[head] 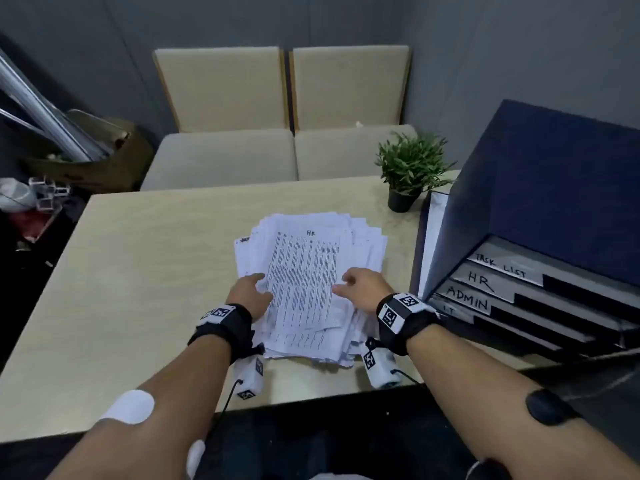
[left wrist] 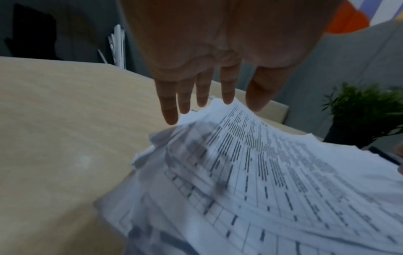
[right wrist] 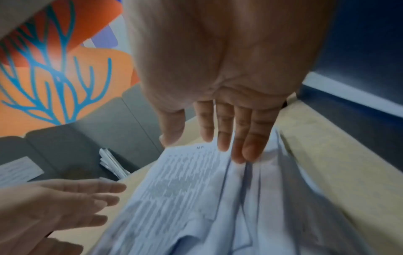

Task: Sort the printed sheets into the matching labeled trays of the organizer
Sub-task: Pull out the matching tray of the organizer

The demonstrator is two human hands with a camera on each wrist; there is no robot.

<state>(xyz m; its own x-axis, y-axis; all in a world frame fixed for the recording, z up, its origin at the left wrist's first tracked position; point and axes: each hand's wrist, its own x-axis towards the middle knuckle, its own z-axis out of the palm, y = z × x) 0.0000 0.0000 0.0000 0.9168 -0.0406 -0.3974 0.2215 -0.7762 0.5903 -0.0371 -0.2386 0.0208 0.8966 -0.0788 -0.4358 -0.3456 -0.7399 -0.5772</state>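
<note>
Head view: the stack of printed sheets [head: 308, 285] lies near the table's [head: 138, 271] front edge, its top sheet marked HR. The left hand [head: 250, 292] and right hand [head: 363, 287] flank it, fingers relaxed, gripping nothing; the organizer [head: 540, 299] stands at the right edge.

Left wrist view: straight fingers [left wrist: 185, 101] hover over the stack's left margin.

Right wrist view: fingertips [right wrist: 250, 148] reach the right margin. The step looks like picking up the top sheet; next it needs lifting into the HR tray [head: 485, 282].
</note>
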